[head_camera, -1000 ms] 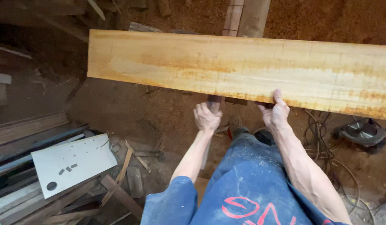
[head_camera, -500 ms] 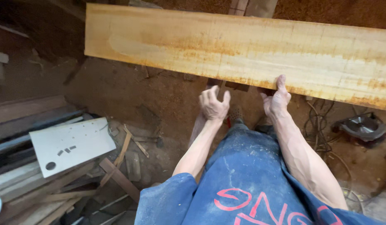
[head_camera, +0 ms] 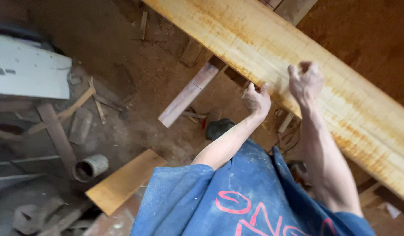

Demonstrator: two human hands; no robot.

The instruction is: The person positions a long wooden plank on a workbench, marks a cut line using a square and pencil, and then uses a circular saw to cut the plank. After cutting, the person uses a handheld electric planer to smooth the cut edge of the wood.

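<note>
A long pale yellow wooden plank (head_camera: 271, 48) with rusty orange stains along its edges runs diagonally from the top middle to the lower right. My left hand (head_camera: 257, 99) grips its near edge, fingers curled under it. My right hand (head_camera: 306, 81) rests on top of the plank just to the right, fingers curled loosely; no firm grip shows. Both forearms reach up from a blue shirt with red print.
Sawdust covers the floor. A narrow wooden beam (head_camera: 191, 92) sticks out under the plank. A short board (head_camera: 125, 181) lies at the lower middle, a grey pipe piece (head_camera: 90, 167) beside it, a white panel (head_camera: 29, 72) at upper left, and scattered wood offcuts (head_camera: 58, 131) on the left.
The view has swung so the plank now runs diagonally instead of level. My right hand has moved from gripping the near edge onto the plank's top face. My left hand stays on the edge.
</note>
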